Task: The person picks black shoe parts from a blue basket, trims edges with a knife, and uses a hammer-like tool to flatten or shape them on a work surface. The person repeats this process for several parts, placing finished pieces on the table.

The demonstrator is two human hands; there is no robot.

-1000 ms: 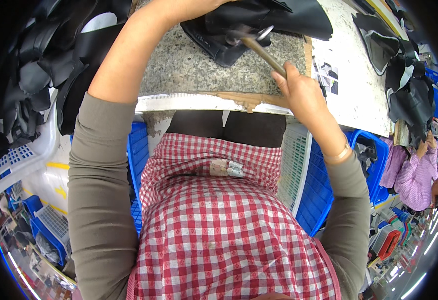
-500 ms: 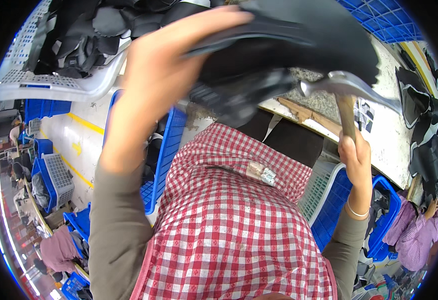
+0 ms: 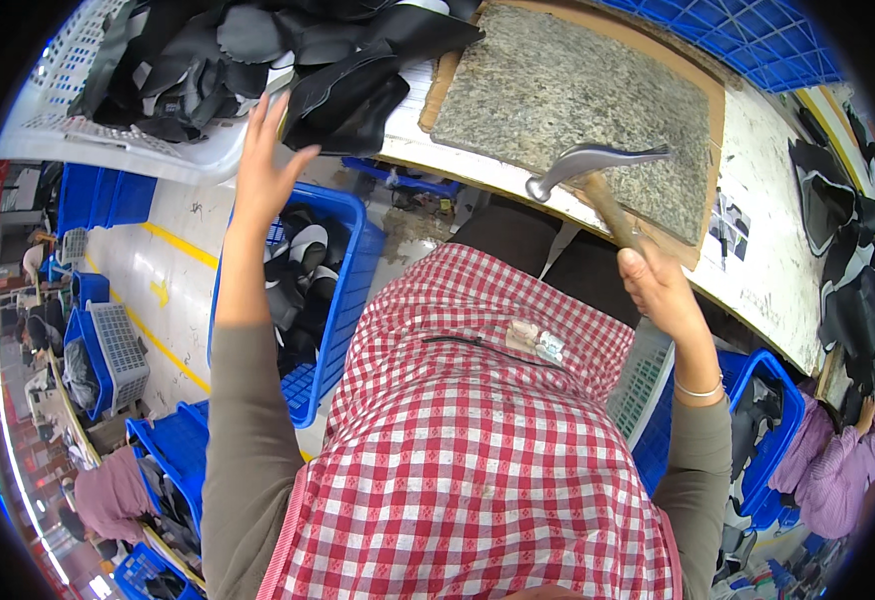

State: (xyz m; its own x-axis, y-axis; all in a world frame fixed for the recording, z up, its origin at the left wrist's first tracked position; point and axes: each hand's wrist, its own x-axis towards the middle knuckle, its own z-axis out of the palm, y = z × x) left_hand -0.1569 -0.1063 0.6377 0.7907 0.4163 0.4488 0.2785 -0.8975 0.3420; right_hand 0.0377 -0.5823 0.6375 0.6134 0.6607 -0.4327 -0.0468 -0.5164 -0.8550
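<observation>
My left hand (image 3: 264,172) has its fingers spread and holds nothing. It is beside the front rim of the white basket (image 3: 173,165), close to a black shoe upper piece (image 3: 351,100) that hangs over the basket's right side. Many more black pieces (image 3: 253,35) are heaped inside. My right hand (image 3: 658,285) is wrapped round the wooden handle of a hammer (image 3: 613,205). Its curved metal head is above the near edge of a speckled stone slab (image 3: 568,85), which lies on brown cardboard on the white table (image 3: 773,260).
A blue crate (image 3: 353,290) of black and white pieces stands on the floor at my left. Another blue crate (image 3: 773,420) is at my right. Black pieces (image 3: 848,290) lie along the table's right end, near a person in a purple sleeve (image 3: 828,480). A blue basket (image 3: 728,40) sits at the back.
My left hand has let go of the black shoe upper piece at the basket, moving left off the slab. The slab is uncovered. My right hand has shifted slightly left with the hammer.
</observation>
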